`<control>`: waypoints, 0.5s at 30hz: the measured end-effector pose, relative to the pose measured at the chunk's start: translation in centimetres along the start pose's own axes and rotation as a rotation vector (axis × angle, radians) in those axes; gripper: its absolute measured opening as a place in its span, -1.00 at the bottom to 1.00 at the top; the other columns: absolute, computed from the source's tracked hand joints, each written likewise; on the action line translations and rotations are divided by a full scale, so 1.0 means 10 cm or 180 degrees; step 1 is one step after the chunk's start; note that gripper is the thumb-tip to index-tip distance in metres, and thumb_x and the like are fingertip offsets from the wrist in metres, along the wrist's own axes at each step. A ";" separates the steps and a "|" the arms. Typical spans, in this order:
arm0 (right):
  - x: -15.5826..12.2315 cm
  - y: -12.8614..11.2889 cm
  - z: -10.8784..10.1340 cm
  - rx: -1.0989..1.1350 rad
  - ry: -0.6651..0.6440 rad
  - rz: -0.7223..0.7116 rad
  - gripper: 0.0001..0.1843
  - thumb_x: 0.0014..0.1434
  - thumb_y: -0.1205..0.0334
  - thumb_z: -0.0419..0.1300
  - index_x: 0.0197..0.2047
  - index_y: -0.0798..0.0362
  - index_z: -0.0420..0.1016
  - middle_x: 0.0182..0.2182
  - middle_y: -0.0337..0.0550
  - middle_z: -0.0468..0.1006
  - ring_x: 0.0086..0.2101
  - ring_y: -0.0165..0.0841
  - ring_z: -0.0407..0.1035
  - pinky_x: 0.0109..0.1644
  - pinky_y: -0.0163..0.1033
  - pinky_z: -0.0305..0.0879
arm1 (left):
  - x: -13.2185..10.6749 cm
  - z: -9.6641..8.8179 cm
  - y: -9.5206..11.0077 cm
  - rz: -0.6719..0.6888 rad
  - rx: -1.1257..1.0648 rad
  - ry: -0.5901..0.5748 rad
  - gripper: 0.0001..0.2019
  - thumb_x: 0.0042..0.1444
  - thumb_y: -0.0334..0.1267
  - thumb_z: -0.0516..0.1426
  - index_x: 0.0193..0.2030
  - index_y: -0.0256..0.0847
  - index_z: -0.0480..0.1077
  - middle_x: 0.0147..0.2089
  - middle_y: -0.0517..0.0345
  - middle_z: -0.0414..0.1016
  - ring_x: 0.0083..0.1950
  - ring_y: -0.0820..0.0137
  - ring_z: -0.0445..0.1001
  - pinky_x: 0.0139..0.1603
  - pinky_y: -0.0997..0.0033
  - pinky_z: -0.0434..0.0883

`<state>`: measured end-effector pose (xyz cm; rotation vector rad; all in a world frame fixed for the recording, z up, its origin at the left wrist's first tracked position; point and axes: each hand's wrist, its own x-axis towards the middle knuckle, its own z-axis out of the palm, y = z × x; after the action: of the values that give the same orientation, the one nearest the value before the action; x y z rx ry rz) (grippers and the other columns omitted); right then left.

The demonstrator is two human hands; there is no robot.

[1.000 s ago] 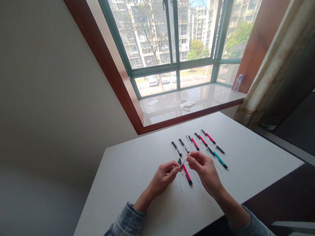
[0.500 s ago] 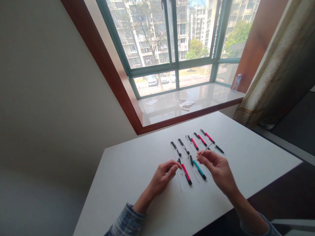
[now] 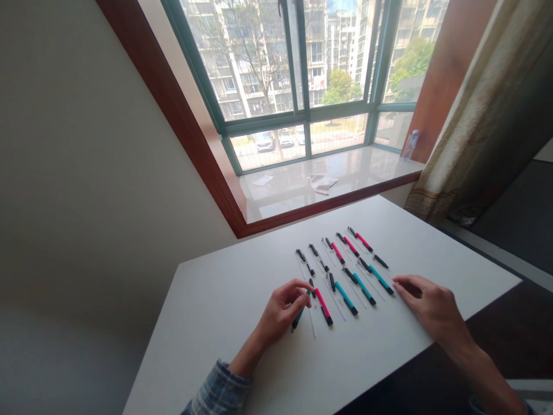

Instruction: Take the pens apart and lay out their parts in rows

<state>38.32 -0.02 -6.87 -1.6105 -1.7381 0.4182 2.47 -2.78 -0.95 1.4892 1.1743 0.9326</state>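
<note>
"Teal plastic is showing below the left hand [image 3: 283, 306]; what is it holding?"

"It is holding a slim pen barrel [image 3: 298, 317] over the left side of the desk [image 3: 224, 311], thumb and fingers curling in around its upper part. Its black lower end is poking out, slanting toward the near left."

"And the right hand [image 3: 432, 304]?"

"That one is lying at the right end of the near row, fingertips bunching almost together, just beside the rightmost teal barrel [image 3: 380, 278]. I'm not able to tell whether they are pinching anything."

"How is the held piece likely handling?"

"I'm judging it light, stiff and hardly fragile, though such a smooth, narrow body could be slipping or turning. I'm favouring a thumb-and-finger hold around the middle, leaving both ends free."

"What about the pale rods [image 3: 312, 324]?"

"Those are looking lighter and bendier, so I'm suggesting a gentle pinch near one end. They are lying close among pink barrels [image 3: 322, 302] and black grips [image 3: 332, 281], so a careless finger could be rolling neighbours."
</note>
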 end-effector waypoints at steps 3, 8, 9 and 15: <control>0.02 -0.01 0.01 -0.0128 0.0048 -0.0130 -0.68 0.26 -0.09 0.18 -0.18 -0.07 0.65 -0.19 -0.12 0.70 -0.21 -0.10 0.60 -0.13 -0.09 0.48 | 0.00 0.01 0.00 -0.0002 -0.0068 -0.0010 -0.68 0.27 -0.01 0.19 -0.07 -0.25 0.46 -0.35 0.08 0.55 -0.30 0.37 0.43 -0.30 0.42 0.27; 0.04 -0.03 0.01 -0.0179 0.0008 -0.0295 -0.66 0.29 -0.09 0.16 -0.18 -0.07 0.65 -0.16 -0.12 0.69 -0.17 -0.10 0.58 -0.07 -0.07 0.46 | 0.00 0.00 0.00 -0.0016 -0.0115 -0.0034 -0.70 0.26 -0.02 0.21 -0.11 -0.24 0.44 -0.33 0.07 0.58 -0.27 0.33 0.48 -0.23 0.37 0.33; 0.04 -0.03 0.01 -0.0178 0.0001 -0.0300 -0.66 0.29 -0.10 0.16 -0.18 -0.08 0.65 -0.16 -0.12 0.69 -0.17 -0.10 0.58 -0.06 -0.08 0.46 | -0.01 -0.01 0.00 -0.0008 -0.0127 -0.0029 -0.71 0.26 -0.03 0.21 -0.11 -0.25 0.44 -0.34 0.07 0.58 -0.27 0.34 0.48 -0.23 0.37 0.33; 0.04 0.00 0.03 -0.0227 0.0002 -0.0235 -0.67 0.29 -0.10 0.17 -0.19 -0.09 0.65 -0.16 -0.16 0.69 -0.19 -0.13 0.58 -0.08 -0.10 0.45 | -0.01 0.00 0.02 0.0034 -0.0213 0.0017 -0.75 0.27 -0.07 0.22 -0.14 -0.24 0.43 -0.34 0.09 0.58 -0.27 0.36 0.48 -0.21 0.38 0.35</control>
<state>38.08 0.47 -6.96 -1.5899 -1.8244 0.3234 2.53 -2.88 -0.75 1.4416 1.1293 0.9747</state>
